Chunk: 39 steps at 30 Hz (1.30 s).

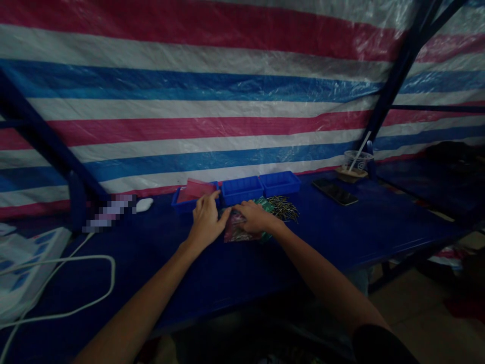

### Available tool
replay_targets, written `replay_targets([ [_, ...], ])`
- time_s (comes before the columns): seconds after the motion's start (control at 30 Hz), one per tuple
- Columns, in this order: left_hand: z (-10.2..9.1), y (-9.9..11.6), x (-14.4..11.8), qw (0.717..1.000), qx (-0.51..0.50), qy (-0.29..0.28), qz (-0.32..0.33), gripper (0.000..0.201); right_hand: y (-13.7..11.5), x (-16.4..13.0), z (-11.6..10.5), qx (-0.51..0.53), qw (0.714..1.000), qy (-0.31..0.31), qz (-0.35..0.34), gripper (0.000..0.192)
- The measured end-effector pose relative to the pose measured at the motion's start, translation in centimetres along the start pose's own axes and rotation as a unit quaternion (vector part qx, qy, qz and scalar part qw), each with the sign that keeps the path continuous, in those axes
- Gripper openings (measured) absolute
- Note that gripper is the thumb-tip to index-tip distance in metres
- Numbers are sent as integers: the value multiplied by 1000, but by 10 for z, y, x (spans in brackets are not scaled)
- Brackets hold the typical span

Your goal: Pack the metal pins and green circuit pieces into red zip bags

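Note:
Both my hands rest on a dark blue table (227, 268) near its far side. My left hand (206, 220) lies beside a clear bag (237, 230) of small coloured parts, its fingertips near a blue tray (182, 199) that holds a reddish bag (195, 189). My right hand (253, 216) presses flat on the clear bag. A pile of thin dark metal pins (284, 208) lies just right of that hand. Whether either hand grips anything is too dim to tell.
Two more blue trays (242, 190) (280, 183) stand along the striped tarp wall. A black phone (335, 192) and a plastic cup with a straw (356, 164) sit at the right. A white power strip (22, 273) with its cable (94, 298) lies at the left.

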State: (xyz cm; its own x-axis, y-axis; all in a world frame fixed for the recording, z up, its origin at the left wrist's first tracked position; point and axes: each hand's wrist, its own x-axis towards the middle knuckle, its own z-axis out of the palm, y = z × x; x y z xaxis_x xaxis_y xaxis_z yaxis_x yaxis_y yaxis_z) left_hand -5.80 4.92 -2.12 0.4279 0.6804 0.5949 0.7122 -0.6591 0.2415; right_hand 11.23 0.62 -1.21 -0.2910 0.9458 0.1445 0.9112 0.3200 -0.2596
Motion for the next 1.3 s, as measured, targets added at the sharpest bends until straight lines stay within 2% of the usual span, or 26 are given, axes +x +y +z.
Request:
replay_targets([
  [0.17,9,-11,3,996,-73,-44,-32,50,6,4,-7,93,995,19,35,41],
  [0.27,11,-18,4,987,-136,-72,-53,40,11,5,-12,145,988,22,57,33],
  [0.47,9,-12,6,938,-301,-143,-92,35,16,6,-17,290,952,77,60,28],
  [0.63,11,-9,6,901,-396,-123,-127,29,18,7,-16,336,932,117,73,26],
  [0.87,6,-4,6,848,-474,-124,-202,24,20,12,-6,360,927,91,53,18],
  [1.07,4,-2,6,839,-487,-118,-211,25,22,14,0,354,927,107,57,15],
  [1.3,2,2,5,848,-479,-123,-190,30,21,14,0,372,921,94,60,14],
])
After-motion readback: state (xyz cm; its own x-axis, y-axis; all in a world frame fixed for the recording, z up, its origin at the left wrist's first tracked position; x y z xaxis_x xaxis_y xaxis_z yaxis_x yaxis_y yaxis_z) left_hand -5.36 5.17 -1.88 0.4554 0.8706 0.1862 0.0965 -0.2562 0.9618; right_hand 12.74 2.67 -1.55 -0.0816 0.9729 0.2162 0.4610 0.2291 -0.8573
